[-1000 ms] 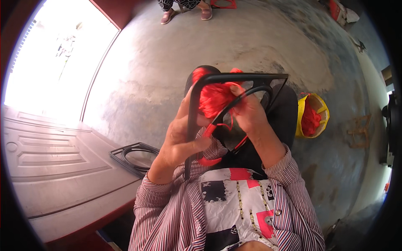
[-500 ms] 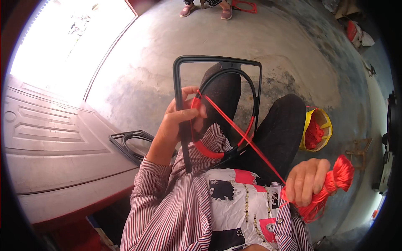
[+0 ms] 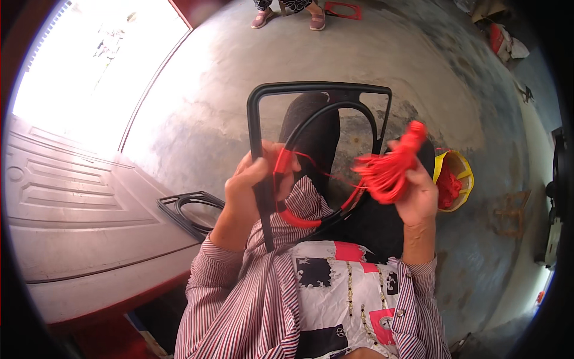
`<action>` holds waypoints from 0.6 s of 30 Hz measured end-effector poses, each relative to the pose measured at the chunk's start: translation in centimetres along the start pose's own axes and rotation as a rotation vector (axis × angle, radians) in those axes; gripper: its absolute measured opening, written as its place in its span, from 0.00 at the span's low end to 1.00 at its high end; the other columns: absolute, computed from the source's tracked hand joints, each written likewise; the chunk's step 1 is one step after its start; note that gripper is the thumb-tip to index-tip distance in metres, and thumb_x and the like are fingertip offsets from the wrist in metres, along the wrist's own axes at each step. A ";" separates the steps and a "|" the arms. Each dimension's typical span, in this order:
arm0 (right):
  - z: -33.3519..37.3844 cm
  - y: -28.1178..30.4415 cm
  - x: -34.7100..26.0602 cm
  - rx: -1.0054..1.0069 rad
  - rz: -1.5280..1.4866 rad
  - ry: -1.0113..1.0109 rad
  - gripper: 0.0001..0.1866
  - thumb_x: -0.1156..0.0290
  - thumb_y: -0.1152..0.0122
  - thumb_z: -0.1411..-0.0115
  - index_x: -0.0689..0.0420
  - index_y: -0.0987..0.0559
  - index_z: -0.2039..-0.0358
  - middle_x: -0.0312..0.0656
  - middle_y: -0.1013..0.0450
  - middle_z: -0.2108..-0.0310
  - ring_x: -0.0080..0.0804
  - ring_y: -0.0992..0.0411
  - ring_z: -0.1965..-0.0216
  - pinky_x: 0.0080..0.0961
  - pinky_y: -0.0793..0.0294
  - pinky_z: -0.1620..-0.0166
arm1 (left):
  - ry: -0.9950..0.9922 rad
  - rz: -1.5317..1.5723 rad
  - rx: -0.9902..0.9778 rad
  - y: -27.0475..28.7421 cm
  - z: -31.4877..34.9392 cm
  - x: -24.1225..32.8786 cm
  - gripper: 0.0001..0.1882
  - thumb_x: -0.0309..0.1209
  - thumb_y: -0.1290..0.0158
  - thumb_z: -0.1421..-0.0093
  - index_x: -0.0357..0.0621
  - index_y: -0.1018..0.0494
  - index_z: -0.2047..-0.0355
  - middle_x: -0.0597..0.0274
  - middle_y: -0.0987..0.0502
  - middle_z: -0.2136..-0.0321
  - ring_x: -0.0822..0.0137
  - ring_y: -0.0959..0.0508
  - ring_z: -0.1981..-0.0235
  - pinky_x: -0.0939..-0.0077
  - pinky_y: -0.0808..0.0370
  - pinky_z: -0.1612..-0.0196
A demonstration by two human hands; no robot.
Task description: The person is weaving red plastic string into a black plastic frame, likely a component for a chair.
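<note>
A black frame (image 3: pixel 317 88), square outside with a round ring inside, stands upright over my lap. Red cord is wound in tight bands (image 3: pixel 299 220) around parts of the ring. My left hand (image 3: pixel 251 176) is closed on the frame's left side, by the upper red winding. My right hand (image 3: pixel 415 191) grips a bundle of red cord (image 3: pixel 388 173) just right of the ring, slightly blurred. A slack strand of cord runs between the bundle and the winding near my left hand.
A yellow container (image 3: pixel 466 170) with red cord in it stands right of my knee. More black frames (image 3: pixel 191 209) lean at a pale panelled door (image 3: pixel 78 197) on the left. Another person's shoes (image 3: pixel 317 21) and a red frame (image 3: pixel 344 11) are at the far side.
My right hand has brought the cord bundle up and left, from low right to beside the ring. The strand, taut before, now hangs slack. My left hand keeps its hold on the frame.
</note>
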State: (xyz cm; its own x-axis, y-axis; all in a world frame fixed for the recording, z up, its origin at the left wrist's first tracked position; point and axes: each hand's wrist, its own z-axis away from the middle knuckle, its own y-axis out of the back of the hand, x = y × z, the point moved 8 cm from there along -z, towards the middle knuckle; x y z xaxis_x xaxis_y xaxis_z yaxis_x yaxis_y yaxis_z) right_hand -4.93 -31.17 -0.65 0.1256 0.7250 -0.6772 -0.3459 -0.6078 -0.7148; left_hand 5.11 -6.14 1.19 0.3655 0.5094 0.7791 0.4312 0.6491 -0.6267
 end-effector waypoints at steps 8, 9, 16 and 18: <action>-2.0 -11.9 2.0 -0.304 0.722 0.202 0.13 0.76 0.38 0.41 0.64 0.27 0.57 0.38 0.23 0.65 0.17 0.27 0.64 0.16 0.27 0.59 | 0.167 0.097 0.329 -3.4 0.0 -3.2 0.24 0.46 0.59 0.32 0.36 0.30 0.51 0.58 0.24 0.62 0.68 0.23 0.67 0.75 0.25 0.62; -1.6 -12.6 1.6 -0.344 0.826 0.193 0.09 0.76 0.37 0.42 0.65 0.25 0.62 0.39 0.24 0.65 0.17 0.28 0.63 0.16 0.28 0.58 | 0.142 0.177 0.146 -4.8 -0.1 -2.5 0.19 0.39 0.55 0.32 0.36 0.31 0.50 0.59 0.24 0.56 0.69 0.22 0.56 0.74 0.26 0.50; -2.2 -6.5 7.1 -0.266 0.017 -0.305 0.16 0.67 0.47 0.35 0.67 0.24 0.54 0.42 0.24 0.61 0.28 0.25 0.58 0.27 0.27 0.50 | 0.258 0.739 -0.105 -4.6 0.9 -3.1 0.23 0.33 0.54 0.39 0.29 0.33 0.48 0.45 0.25 0.51 0.52 0.23 0.52 0.56 0.28 0.44; -0.9 -7.8 7.1 -0.271 -0.024 -0.408 0.17 0.65 0.46 0.35 0.68 0.24 0.54 0.45 0.24 0.58 0.32 0.25 0.55 0.29 0.26 0.48 | 0.417 0.693 -0.012 -4.5 1.1 -5.6 0.24 0.33 0.53 0.42 0.28 0.33 0.49 0.44 0.26 0.51 0.53 0.24 0.50 0.57 0.30 0.42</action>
State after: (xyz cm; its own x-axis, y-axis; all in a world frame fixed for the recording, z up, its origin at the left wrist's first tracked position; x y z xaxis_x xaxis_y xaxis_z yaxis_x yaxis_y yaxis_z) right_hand -0.51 -21.59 -0.02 -0.2630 0.7746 -0.5751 -0.0866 -0.6127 -0.7856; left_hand 0.17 -11.29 -0.37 0.8297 0.5394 0.1441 0.0018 0.2556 -0.9668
